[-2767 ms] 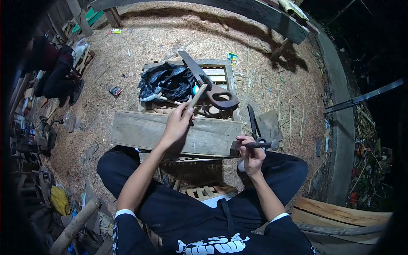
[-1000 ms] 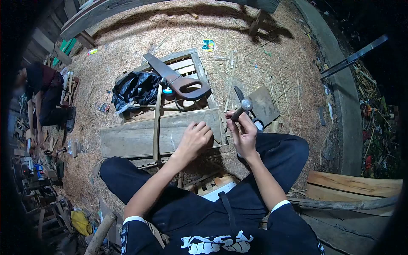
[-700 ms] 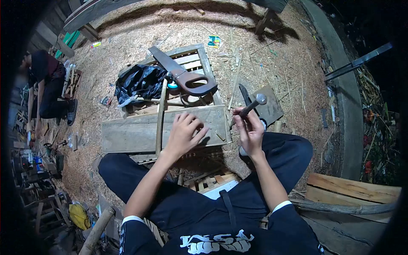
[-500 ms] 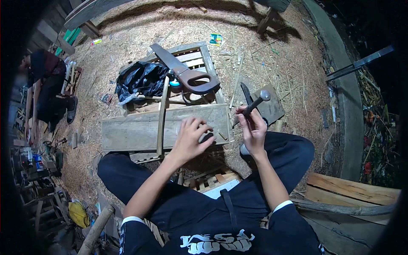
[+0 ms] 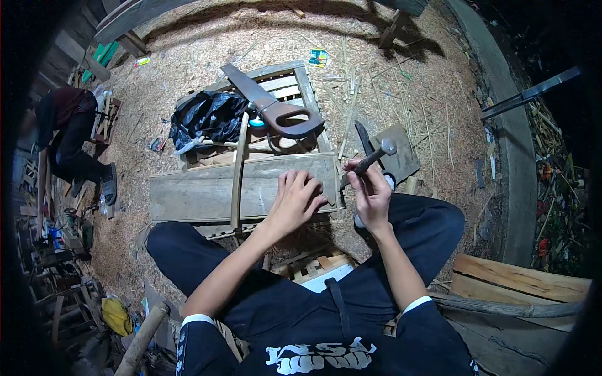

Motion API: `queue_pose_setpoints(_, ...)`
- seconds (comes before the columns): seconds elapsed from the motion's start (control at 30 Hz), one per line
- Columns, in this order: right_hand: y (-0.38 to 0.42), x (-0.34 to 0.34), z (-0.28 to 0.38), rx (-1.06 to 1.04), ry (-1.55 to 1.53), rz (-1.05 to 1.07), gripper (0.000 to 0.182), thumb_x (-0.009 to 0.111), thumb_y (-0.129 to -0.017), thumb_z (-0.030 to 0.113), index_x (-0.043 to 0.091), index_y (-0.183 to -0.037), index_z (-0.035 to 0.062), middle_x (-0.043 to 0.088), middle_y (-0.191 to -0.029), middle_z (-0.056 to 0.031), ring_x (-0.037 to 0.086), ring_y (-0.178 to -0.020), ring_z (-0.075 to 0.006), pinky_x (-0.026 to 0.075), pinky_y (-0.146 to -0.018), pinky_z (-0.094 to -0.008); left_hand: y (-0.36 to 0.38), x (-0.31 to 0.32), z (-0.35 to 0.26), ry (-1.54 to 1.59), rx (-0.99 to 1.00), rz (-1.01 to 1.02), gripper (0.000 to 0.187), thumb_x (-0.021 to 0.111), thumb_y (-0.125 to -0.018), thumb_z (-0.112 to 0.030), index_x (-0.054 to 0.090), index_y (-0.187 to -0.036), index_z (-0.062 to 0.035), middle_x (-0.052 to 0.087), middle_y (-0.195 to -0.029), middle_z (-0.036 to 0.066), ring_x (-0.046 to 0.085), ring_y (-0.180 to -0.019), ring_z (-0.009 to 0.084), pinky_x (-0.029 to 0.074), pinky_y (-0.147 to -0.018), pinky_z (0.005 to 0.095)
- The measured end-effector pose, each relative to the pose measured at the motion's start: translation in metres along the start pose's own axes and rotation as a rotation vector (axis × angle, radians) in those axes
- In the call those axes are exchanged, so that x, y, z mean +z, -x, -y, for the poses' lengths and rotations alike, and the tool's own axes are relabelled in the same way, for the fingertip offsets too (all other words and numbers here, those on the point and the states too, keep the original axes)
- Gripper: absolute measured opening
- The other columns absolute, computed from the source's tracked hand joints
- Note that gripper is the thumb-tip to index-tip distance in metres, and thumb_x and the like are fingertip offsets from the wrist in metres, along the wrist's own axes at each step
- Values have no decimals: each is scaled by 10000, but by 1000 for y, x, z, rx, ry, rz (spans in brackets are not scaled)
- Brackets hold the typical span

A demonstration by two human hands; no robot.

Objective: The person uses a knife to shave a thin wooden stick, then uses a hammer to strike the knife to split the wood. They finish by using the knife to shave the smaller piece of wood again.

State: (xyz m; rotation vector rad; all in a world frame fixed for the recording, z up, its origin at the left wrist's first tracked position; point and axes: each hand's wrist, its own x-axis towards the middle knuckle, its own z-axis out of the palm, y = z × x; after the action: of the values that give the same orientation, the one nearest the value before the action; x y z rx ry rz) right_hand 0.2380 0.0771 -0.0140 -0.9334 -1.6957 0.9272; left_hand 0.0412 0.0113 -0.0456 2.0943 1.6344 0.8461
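Observation:
In my right hand [image 5: 371, 200] is a dark metal rod with a round, flattened head [image 5: 376, 156], pinched between thumb and fingers and tilted up to the right. My left hand [image 5: 296, 200] is over the right part of a wide grey plank [image 5: 194, 194], its fingers curled and pressed together. A bit of something dark shows at its fingertips, but I cannot make out what it is. A narrow wooden stick [image 5: 239, 178] lies across the plank. Beyond my right hand, a flat dark board [image 5: 398, 150] and a dark blade [image 5: 362, 135] lie on the ground.
A handsaw [image 5: 269, 106] and a black plastic bag [image 5: 210, 119] lie on a slatted wooden frame [image 5: 307, 88]. Wood shavings cover the ground. At the left a person [image 5: 75, 131] bends over. Boards [image 5: 520, 282] lie to my right, near a concrete edge [image 5: 511, 156].
My left hand has turned and its fingers have closed; the dark thing by its palm is now mostly hidden. The rod's head has dipped slightly. The person at the left has shifted.

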Motion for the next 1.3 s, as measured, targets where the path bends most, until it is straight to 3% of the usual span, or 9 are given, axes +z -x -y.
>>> queue_pose_setpoints(0.53, 1, 3, 1, 25, -7, 16, 158, 684, -971, 13, 705, -1118, -41, 728, -1083, -143, 703, -1014, -251, 537, -911, -355, -9, -1, 9, -77, 94, 69, 319, 734, -929, -322, 621, -1115, -89, 506, -1167, 157, 457, -1158, 357, 286, -1051, 525)
queue_pose_setpoints(0.9, 5, -3, 9, -15, -32, 72, 171, 677, -979, 12, 689, -1138, -52, 730, -1109, -144, 705, -1040, -251, 540, -921, -364, 5, -13, 9, 106, 71, -70, 303, 818, -861, -244, 702, -1077, -66, 606, -1168, 125, 532, -1190, 336, 400, -1046, 469)
queue_pose_setpoints(0.97, 6, -4, 7, -78, -41, 174, 205, 648, -1016, 7, 649, -1207, -65, 671, -1186, -138, 666, -1099, -196, 522, -982, -316, 9, -13, 13, 145, 62, -69, 289, 803, -868, -237, 698, -1076, -65, 606, -1180, 128, 528, -1211, 338, 403, -1054, 474)
queue_pose_setpoints(1.03, 1, 3, 14, -70, -50, 164, 197, 678, -999, 13, 665, -1182, -60, 681, -1149, -131, 671, -1078, -195, 526, -958, -315, 9, -20, 15, 182, 55, -76, 276, 787, -876, -230, 694, -1076, -64, 607, -1193, 130, 524, -1233, 340, 407, -1063, 480)
queue_pose_setpoints(1.13, -8, 16, 30, -109, 1, 203, 174, 722, -965, 28, 701, -1123, -41, 715, -1081, -119, 690, -1023, -208, 539, -890, -330, 15, -35, 20, 113, 30, -74, 274, 788, -872, -221, 704, -1085, -70, 612, -1233, 127, 522, -1256, 345, 397, -1086, 487)
queue_pose_setpoints(1.3, -12, 30, 27, -208, 37, 322, 254, 739, -904, -11, 720, -1158, -21, 716, -1101, -141, 705, -984, -272, 552, -863, -370, 27, -58, 32, -125, -106, -286, 270, 789, -870, -185, 723, -1111, -84, 602, -1315, 131, 495, -1311, 367, 403, -1095, 493)
